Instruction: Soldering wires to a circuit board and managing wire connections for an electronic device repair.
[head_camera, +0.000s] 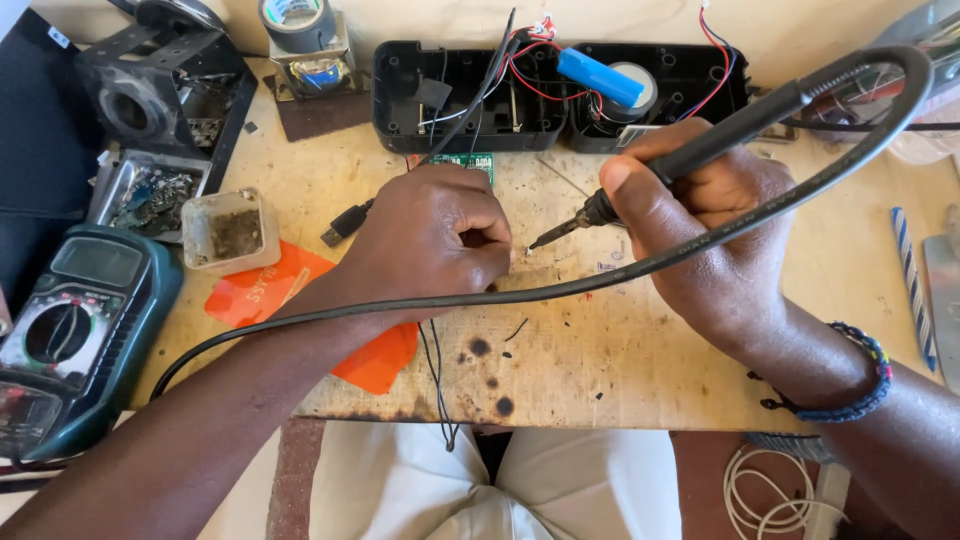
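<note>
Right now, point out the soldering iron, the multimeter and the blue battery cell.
soldering iron (700, 150), head view, on the black handle above the right hand's thumb.
multimeter (58, 333), head view, on the round dial.
blue battery cell (600, 76), head view, on the middle of its body.

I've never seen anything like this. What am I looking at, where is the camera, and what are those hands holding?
The camera sits on a person's head and looks down at their own two bare hands over a scorched wooden board. The right hand grips a soldering iron, tip pointing toward the left hand, which is closed in a fist around thin wires; whatever it pinches is too small to see. Behind lie an opened black casing with a blue battery cell. A multimeter rests at the left.
</note>
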